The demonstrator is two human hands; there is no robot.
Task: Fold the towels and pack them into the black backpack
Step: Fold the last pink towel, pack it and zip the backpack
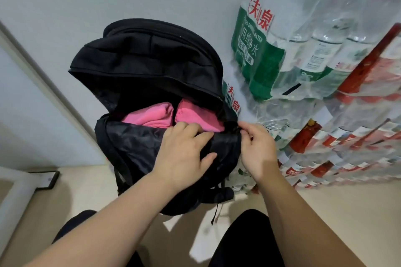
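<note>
The black backpack (138,71) stands on the floor with its main compartment unzipped and its top flap tipped back toward the wall. Two folded pink towels lie side by side inside, a lighter one (149,116) on the left and a deeper pink one (195,115) on the right. My left hand (184,149) grips the near rim of the opening, fingers curled over the black fabric and touching the right towel. My right hand (258,147) pinches the zipper pull at the right end of the opening.
Shrink-wrapped packs of water bottles (303,50) are stacked against the wall just right of the backpack, with red-labelled bottles (347,132) below. A black phone (48,180) lies on a white ledge at the left. My knees in dark trousers (245,238) are at the bottom.
</note>
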